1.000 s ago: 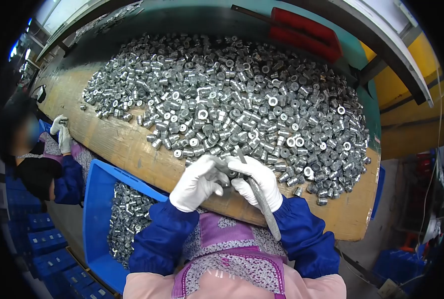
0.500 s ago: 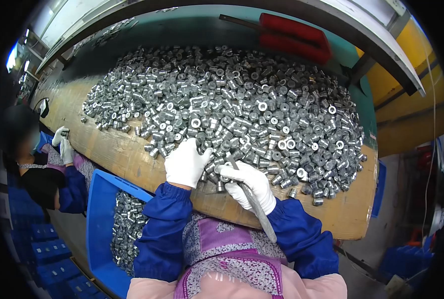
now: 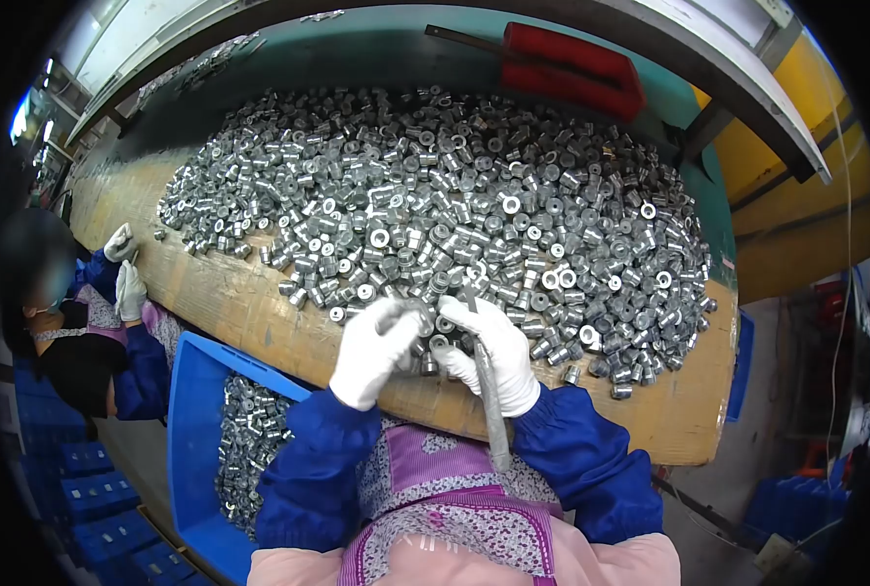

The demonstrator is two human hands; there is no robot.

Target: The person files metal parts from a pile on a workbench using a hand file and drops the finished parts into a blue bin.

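I pinch a small metal piece [image 3: 425, 322] in my left hand [image 3: 371, 354], just by the near side of the pile [image 3: 454, 200] on the bench [image 3: 225, 293], while my right hand [image 3: 501, 361] curls around a gray tool [image 3: 494, 410], likely so neither slips.

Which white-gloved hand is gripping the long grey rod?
The camera wearer's right hand holds the long grey rod; the left hand and the co-worker's gloved hands don't.
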